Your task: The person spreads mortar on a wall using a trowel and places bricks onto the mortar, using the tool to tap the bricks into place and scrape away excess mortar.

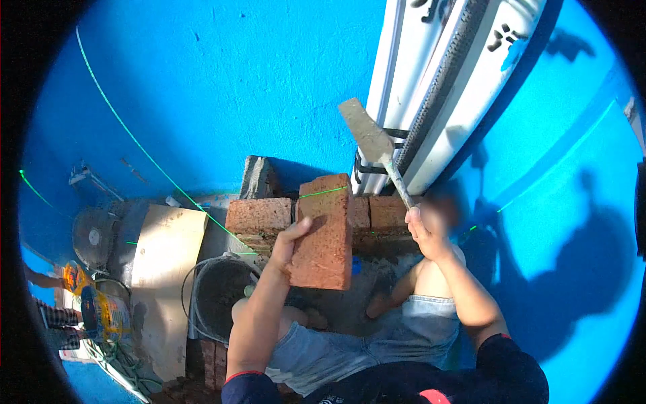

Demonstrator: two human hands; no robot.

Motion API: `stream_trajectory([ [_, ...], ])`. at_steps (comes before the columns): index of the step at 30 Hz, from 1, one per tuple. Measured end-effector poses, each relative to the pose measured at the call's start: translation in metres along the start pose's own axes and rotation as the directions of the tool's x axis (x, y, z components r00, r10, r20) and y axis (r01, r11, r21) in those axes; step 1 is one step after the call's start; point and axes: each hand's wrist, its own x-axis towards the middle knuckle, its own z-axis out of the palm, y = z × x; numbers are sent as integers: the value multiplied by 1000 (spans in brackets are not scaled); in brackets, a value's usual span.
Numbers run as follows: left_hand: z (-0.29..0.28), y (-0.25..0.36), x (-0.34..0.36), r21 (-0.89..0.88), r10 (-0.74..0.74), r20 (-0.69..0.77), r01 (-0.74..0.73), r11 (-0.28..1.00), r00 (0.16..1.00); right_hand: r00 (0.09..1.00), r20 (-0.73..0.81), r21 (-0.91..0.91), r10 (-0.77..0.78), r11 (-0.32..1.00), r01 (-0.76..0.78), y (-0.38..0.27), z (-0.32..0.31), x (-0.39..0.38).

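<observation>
My left hand [289,246] is closed around the side of a red brick [326,242], which it holds up on end in front of me. A green laser line crosses the brick near its top. On the right, my right hand [428,234] grips the handle of a mortar-stained trowel [367,130], its blade pointing up and left. Behind the held brick runs a low course of laid bricks [259,216] along the blue wall, partly hidden by that brick. A dark bucket [225,286] stands by my left knee.
White pipes [464,101] rise against the blue wall [269,81]. A grey block [256,176] leans behind the bricks. Leftward are a wooden board [165,269], a yellow bucket [113,313], a tangled hose [128,363] and another person's checkered clothing [62,320]. More bricks [214,363] lie beside me.
</observation>
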Motion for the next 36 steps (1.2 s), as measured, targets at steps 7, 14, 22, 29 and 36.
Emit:
stream_trajectory([
  [7, -17, 15, 19, -337, -17, 215, 91, 937, 976, 994, 26, -124, -106, 986, 108, -8, -23, 6],
  [14, -13, 8, 26, -242, -45, 57, 58, 968, 997, 922, 226, -506, -316, 770, 388, -66, -41, 37],
  [22, -6, 6, 27, -294, -85, 2, 82, 952, 996, 934, 332, -602, -133, 732, 318, -94, -44, 59],
  [29, -11, 8, 14, -182, -29, 22, 32, 983, 999, 866, 95, 430, -491, 805, 410, -188, -43, 53],
  [36, -24, 11, 23, -109, -48, -138, 33, 993, 989, 961, 274, -696, 43, 698, 168, -42, -59, 67],
])
